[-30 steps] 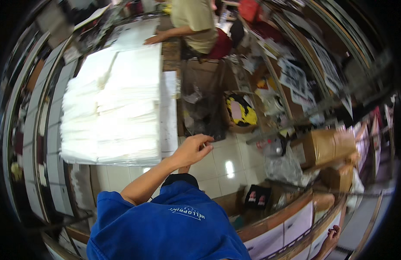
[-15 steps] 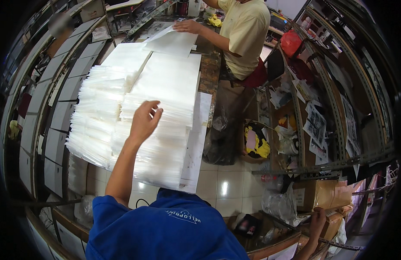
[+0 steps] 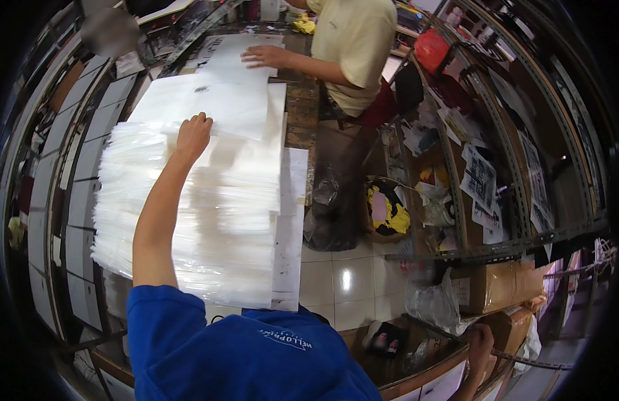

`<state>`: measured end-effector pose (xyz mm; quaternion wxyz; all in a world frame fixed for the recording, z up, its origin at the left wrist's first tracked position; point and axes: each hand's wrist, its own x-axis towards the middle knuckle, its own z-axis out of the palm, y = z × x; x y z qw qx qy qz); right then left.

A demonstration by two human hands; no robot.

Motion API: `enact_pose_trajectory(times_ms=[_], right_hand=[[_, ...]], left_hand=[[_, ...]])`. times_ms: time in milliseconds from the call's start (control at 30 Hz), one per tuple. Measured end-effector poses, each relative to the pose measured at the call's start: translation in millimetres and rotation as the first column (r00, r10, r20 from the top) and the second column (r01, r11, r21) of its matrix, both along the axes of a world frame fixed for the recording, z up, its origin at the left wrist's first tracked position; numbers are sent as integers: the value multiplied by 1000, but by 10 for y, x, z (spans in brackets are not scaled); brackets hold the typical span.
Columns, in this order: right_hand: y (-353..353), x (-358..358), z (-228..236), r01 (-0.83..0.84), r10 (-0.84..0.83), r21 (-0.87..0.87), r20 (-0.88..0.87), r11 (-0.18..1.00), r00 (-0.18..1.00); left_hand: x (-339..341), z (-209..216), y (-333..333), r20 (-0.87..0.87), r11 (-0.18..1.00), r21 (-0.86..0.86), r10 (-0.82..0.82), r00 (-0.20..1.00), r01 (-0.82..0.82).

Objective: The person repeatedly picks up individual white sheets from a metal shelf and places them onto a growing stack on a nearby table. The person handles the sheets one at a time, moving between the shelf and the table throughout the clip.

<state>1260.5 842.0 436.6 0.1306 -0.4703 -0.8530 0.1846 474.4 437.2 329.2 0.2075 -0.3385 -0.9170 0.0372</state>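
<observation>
My left hand [image 3: 194, 134] reaches over the table with its fingers closed on the near left edge of a white sheet [image 3: 236, 107]. This sheet lies across tall stacks of thin white sheets [image 3: 236, 247], many in clear film, that fan out toward me. A co-worker's hand [image 3: 257, 57] rests with spread fingers on the sheet's far part. Far to the right and low, my right hand [image 3: 481, 339] is beside a metal shelf rail and a cardboard box [image 3: 506, 334]. Its fingers are curled and partly turned away, so I cannot tell whether it grips the rail.
A co-worker in a pale yellow shirt [image 3: 353, 53] sits at the table's far right side. Grey boxes [image 3: 82, 247] line the left shelves. To the right stand metal racks, a bin with yellow and black cloth [image 3: 387, 210], and a larger carton [image 3: 503, 287].
My left hand has moved forward and left, closing on the sheet's edge. The sheet that the co-worker held raised now lies flatter and nearer me. My right hand stays by the rail.
</observation>
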Motion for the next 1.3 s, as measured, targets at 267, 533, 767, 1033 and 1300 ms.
enact_pose_trajectory(times_ms=[267, 533, 767, 1033, 1300], right_hand=[[-603, -1059, -261, -73, 32, -255, -162, 964, 986], [-1057, -2581, -186, -634, 278, -422, -643, 648, 713], [-609, -1674, -481, -203, -19, -382, -504, 902, 863], [-100, 1332, 366, 296, -333, -152, -430, 943, 839], [-668, 4635, 962, 825, -786, -115, -403, 553, 469]], left_hand=[[1383, 664, 1103, 235, 877, 228, -472, 850, 424], [3248, 763, 1988, 384, 593, 384, -800, 461, 708], [4577, 845, 2495, 543, 410, 527, -836, 76, 745], [5262, 809, 2952, 449, 310, 759, -886, -116, 572], [5920, -180, 3215, 661, 529, 572, -750, 30, 626]])
